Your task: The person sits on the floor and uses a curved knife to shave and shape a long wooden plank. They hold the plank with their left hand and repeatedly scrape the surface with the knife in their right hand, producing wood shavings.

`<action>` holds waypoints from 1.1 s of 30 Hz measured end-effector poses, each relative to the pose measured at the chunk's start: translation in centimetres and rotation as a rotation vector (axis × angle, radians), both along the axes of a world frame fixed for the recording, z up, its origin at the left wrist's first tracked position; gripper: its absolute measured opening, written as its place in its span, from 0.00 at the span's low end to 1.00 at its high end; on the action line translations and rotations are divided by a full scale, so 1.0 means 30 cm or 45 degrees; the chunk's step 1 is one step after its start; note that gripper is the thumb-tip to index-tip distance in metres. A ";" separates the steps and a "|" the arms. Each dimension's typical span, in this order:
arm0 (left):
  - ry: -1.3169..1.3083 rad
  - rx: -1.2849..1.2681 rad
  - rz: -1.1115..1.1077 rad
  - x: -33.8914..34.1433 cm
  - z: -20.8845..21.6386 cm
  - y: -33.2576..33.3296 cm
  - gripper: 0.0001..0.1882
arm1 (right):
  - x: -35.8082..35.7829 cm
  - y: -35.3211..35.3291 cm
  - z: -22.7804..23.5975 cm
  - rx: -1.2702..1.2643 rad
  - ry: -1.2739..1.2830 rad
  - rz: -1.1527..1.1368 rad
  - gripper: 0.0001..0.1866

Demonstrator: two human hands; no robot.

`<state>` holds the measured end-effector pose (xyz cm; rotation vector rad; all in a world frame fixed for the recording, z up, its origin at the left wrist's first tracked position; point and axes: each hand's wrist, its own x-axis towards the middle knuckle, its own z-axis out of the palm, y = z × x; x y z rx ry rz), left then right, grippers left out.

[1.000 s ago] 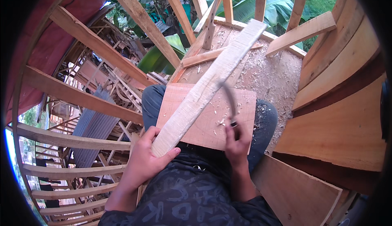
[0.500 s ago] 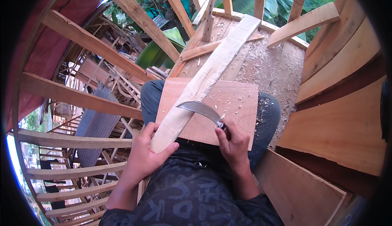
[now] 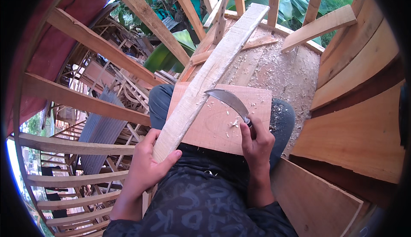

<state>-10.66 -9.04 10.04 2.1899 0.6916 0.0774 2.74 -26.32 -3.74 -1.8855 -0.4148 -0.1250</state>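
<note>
A long, pale wooden plank [image 3: 205,80] slants from my lap up toward the far edge of the floor. My left hand [image 3: 153,159] is wrapped round its near end, thumb on one side. In my right hand [image 3: 258,140] is a curved knife [image 3: 231,101] with a sickle-like steel blade, its handle mostly hidden in my fist. The blade's tip lies close to the plank's right edge; whether they touch I cannot tell. Under the plank, a flat square board [image 3: 214,125] rests across my legs, with a few curled shavings [image 3: 234,123] on it.
Wood shavings cover the floor [image 3: 282,74] ahead. Wooden slats [image 3: 81,100] form an open frame on the left, with stacked timber and corrugated sheet beyond. Wide planks [image 3: 351,134] wall the right side, and a loose board [image 3: 314,198] leans near my right knee. A short beam [image 3: 319,27] juts at the far right.
My right hand and the curved knife have moved right and the blade is off the plank's face. The plank's far end has shifted up and left; more shavings lie on the board.
</note>
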 end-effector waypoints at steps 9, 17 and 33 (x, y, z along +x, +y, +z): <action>0.009 0.094 -0.088 -0.025 0.001 -0.028 0.21 | 0.000 -0.001 0.039 0.138 -0.088 0.073 0.11; 0.057 0.142 -0.138 -0.054 -0.079 -0.024 0.26 | 0.029 -0.012 -0.006 0.119 -0.026 -0.049 0.09; 0.440 -1.995 -0.652 0.102 -0.334 -0.018 0.23 | -0.055 0.022 0.110 0.883 0.664 0.261 0.21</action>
